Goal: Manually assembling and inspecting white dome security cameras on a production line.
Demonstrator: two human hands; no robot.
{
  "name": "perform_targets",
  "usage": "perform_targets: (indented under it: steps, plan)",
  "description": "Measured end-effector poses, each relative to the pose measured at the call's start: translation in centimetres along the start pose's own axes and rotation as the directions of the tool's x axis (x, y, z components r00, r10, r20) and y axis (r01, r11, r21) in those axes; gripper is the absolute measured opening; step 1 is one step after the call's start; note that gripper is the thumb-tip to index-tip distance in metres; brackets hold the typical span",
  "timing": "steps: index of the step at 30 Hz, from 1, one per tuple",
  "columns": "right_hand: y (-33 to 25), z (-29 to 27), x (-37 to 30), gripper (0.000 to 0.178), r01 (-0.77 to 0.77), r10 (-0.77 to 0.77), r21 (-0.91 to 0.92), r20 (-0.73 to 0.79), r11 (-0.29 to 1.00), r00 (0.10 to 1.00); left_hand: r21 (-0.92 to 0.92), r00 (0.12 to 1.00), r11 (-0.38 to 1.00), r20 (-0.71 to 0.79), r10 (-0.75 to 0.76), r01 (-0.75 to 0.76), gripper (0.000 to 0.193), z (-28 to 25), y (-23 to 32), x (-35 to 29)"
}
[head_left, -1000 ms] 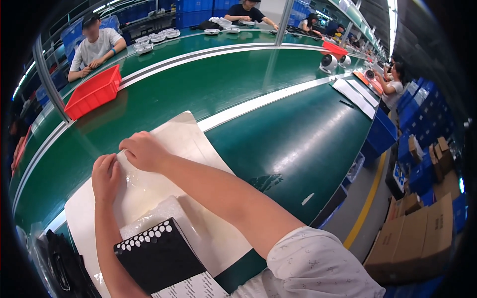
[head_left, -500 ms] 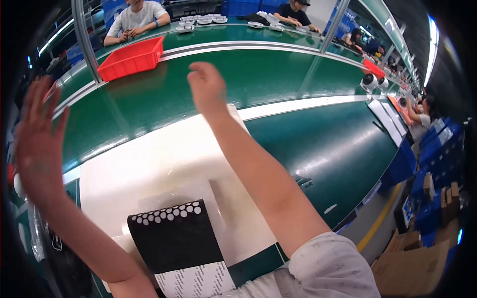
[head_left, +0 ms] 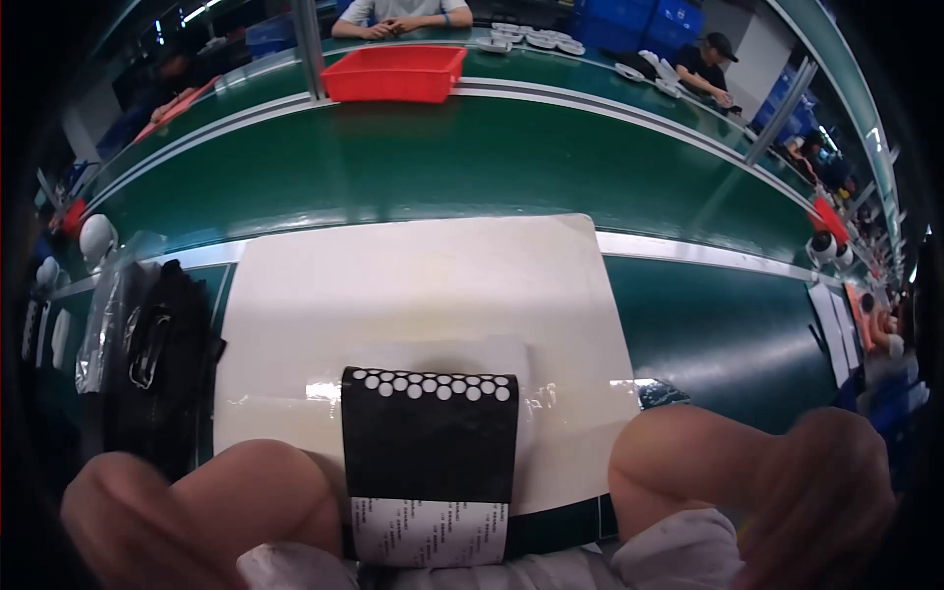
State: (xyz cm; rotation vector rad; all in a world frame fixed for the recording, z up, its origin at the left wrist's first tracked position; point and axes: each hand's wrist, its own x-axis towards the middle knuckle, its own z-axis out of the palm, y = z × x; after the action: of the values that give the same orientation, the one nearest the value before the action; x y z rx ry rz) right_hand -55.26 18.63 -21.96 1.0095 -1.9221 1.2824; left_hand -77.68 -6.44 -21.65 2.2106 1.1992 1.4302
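Observation:
A black sheet (head_left: 429, 442) with rows of white round dots along its far edge lies on a cream board (head_left: 413, 285) in front of me. Its near end shows a white printed backing that hangs over the board's near edge. My left hand (head_left: 113, 511) is raised at the lower left, blurred, with the arm folded back. On the lower right my right hand (head_left: 836, 482) is drawn up the same way, also smeared. Neither hand touches the sheet. The fingers of both are too hidden and blurred to make out.
A black bag (head_left: 162, 364) and clear plastic (head_left: 103, 324) lie left of the board. Beyond the green belt stands a red bin (head_left: 393, 74), with white parts (head_left: 536, 39) on the far bench. Co-workers sit across. Papers (head_left: 834, 329) lie at the right.
Both hands have pulled back from over the bench toward me, to the lower left and lower right. The view has turned left and levelled. The sheet still lies on the board.

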Motion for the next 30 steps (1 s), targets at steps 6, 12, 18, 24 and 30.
perform_targets:
  steps: [6,12,18,24,30]
  plan:
    - [-1.1,-0.2,-0.6,0.010,0.119,-0.114,0.079,-0.068,0.990,0.991,-0.086,0.956,0.993,0.275,0.103,-0.083,0.009,1.8,0.5,5.8]
    - [0.5,0.4,-1.0,0.006,0.125,-0.110,0.123,-0.120,0.985,0.987,-0.159,0.968,0.969,0.136,0.209,-0.187,0.010,3.2,-1.5,6.2]
    - [0.9,1.4,-1.1,0.002,0.141,-0.119,0.130,-0.168,0.981,0.979,-0.214,0.942,0.921,0.003,0.335,-0.326,0.012,4.8,-3.1,6.9]
    - [1.0,2.3,-0.8,0.002,0.167,-0.138,0.130,-0.207,0.977,0.969,-0.239,0.883,0.850,-0.132,0.451,-0.470,0.014,6.3,-4.3,7.5]
    - [1.4,3.1,-0.2,0.005,0.209,-0.174,0.127,-0.243,0.970,0.954,-0.236,0.792,0.759,-0.254,0.555,-0.607,0.015,7.1,-5.0,8.2]
